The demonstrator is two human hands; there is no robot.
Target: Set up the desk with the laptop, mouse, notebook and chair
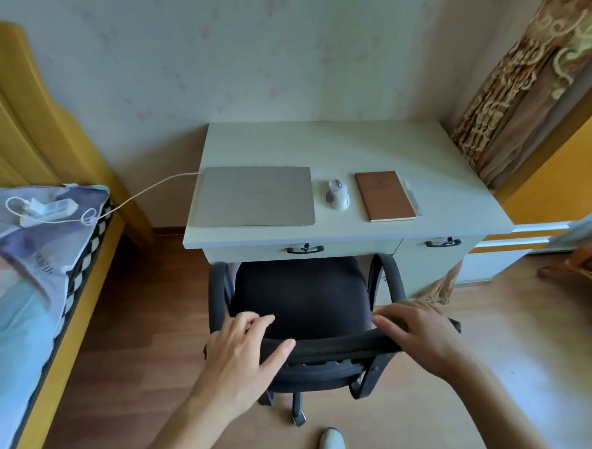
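A closed silver laptop point(255, 196) lies on the left of the white desk point(326, 147), with a white cable running off its left side. Right of it sit a white mouse point(337, 193) and a brown notebook point(384, 195) with a pale pen point(413, 198) beside it. A black office chair point(301, 293) stands at the desk front, its seat partly under the drawer. My left hand point(243, 352) rests over the left end of the backrest, fingers spread. My right hand point(415, 333) lies over the backrest's right end, fingers curled on its top edge.
A bed point(27, 279) with a yellow frame runs along the left; a white power strip point(46, 210) lies on it, joined to the laptop cable. A patterned curtain point(521, 92) hangs at the right behind the desk. My shoe point(332, 447) stands on the wooden floor behind the chair.
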